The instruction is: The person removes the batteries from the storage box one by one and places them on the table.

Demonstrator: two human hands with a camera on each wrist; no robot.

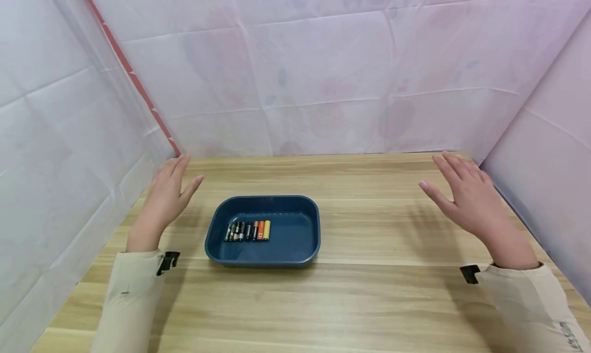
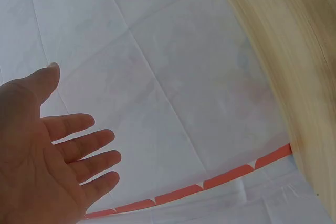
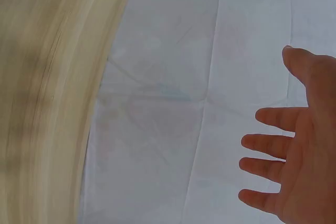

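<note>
Two hands flank a blue tray (image 1: 217, 224) of batteries (image 1: 248, 230) in the head view: left hand (image 1: 167, 199) and right hand (image 1: 466, 196), fingers spread, holding nothing. Left wrist view: empty palm, tray corner. Right wrist view: empty palm, blurred table (image 3: 47, 87).

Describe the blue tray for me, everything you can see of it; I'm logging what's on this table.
The tray is a shallow, dark blue rectangle with rounded corners and a raised rim, plastic by the look of it. It sits flat on the wooden table, about midway between the two hands, neither of which touches it. A row of small batteries lies side by side on its floor toward the left; the rest of the floor is bare. A corner of it shows in the left wrist view.
</note>
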